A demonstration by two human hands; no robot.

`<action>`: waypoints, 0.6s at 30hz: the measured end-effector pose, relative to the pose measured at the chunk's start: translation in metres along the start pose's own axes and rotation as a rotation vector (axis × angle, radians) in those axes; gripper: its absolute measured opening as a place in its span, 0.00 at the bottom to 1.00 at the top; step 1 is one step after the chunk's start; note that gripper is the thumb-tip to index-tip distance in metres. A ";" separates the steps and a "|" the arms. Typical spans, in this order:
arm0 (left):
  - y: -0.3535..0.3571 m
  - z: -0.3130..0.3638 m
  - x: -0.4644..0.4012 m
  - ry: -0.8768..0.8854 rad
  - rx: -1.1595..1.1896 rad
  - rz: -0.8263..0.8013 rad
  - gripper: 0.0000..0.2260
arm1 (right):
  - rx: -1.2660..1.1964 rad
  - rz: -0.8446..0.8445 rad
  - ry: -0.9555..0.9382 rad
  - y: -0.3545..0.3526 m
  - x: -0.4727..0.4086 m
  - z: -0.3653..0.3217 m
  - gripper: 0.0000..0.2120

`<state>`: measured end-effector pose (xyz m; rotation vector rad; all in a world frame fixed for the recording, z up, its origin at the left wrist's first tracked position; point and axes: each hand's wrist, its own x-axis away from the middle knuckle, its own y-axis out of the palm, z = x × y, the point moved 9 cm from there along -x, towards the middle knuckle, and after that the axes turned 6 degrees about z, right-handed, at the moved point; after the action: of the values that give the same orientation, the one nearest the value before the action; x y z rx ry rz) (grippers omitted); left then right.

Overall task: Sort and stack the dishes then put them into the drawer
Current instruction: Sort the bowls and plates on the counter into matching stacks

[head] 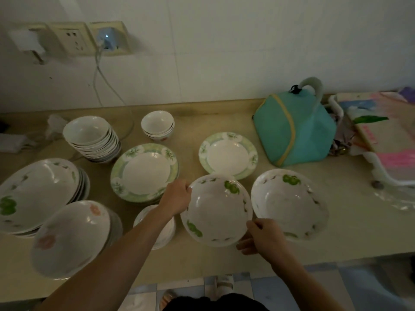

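Note:
A white plate with green fruit prints (215, 209) is tilted above the counter, held at two edges. My left hand (176, 197) grips its far-left rim and my right hand (262, 236) pinches its near-right rim. A matching plate (289, 202) lies just to its right. Further left sit a stack of the same green-print plates (38, 194) and a stack of pink-flower plates (71, 236). Two green-rimmed plates (144, 171) (228, 154) lie behind. Two bowl stacks (92, 138) (157, 124) stand near the wall. A small dish pile (167, 230) is partly hidden under my left arm.
A teal bag (294, 133) stands at the back right beside a board with papers and plastic wrap (381, 140). A cable (107, 86) hangs from wall sockets onto the beige counter (336, 239). The counter's front edge runs just below my hands, with tiled floor beneath.

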<state>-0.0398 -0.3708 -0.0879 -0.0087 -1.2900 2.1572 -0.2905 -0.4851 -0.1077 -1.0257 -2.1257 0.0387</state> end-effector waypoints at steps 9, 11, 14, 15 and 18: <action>-0.044 0.014 0.002 0.030 0.126 0.133 0.11 | -0.053 -0.014 -0.154 -0.006 -0.004 -0.032 0.16; -0.062 0.028 0.004 0.074 0.159 0.147 0.09 | -0.059 0.001 -0.223 -0.018 -0.003 -0.052 0.16; -0.074 0.054 0.007 0.117 0.281 0.108 0.07 | -0.031 0.061 -0.322 -0.051 -0.004 -0.080 0.15; -0.071 0.063 0.008 0.111 0.358 0.065 0.06 | -0.007 0.112 -0.348 -0.067 -0.006 -0.086 0.15; -0.044 0.092 0.010 0.078 0.565 -0.083 0.04 | 0.063 0.283 -0.371 -0.119 -0.012 -0.094 0.14</action>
<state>-0.0543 -0.4244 -0.0019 0.1858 -0.5931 2.3471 -0.3030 -0.5998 -0.0091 -1.3572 -2.2667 0.4627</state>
